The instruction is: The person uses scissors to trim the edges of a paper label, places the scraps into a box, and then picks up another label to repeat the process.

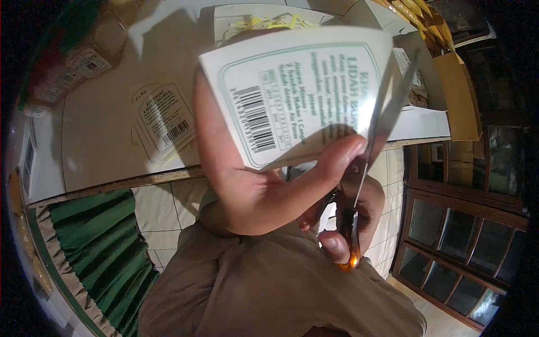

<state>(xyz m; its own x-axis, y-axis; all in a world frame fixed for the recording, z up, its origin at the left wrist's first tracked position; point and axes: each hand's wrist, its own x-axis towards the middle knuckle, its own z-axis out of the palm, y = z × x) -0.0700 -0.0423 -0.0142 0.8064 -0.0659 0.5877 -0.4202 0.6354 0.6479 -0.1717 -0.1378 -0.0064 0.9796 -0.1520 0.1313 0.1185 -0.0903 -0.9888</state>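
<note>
A white printed label [292, 95] with a green border and a barcode is held up close to the camera. My left hand [252, 196] grips it from below, thumb over its lower right part and the other fingers behind it. In my right hand [365, 208] is a pair of scissors [387, 112] with amber handles, the blades pointing up along the label's right edge. Whether the blades touch the label cannot be made out. Several cut labels [163, 121] of the same kind lie on the table to the left.
The table [95, 140] spans the view, its front edge just beyond my lap. Yellow paper strips [275, 22] lie in a white tray at the back. A cardboard box [457, 90] stands right, packed jars [84, 67] left. A green curtain [101, 247] hangs below the table.
</note>
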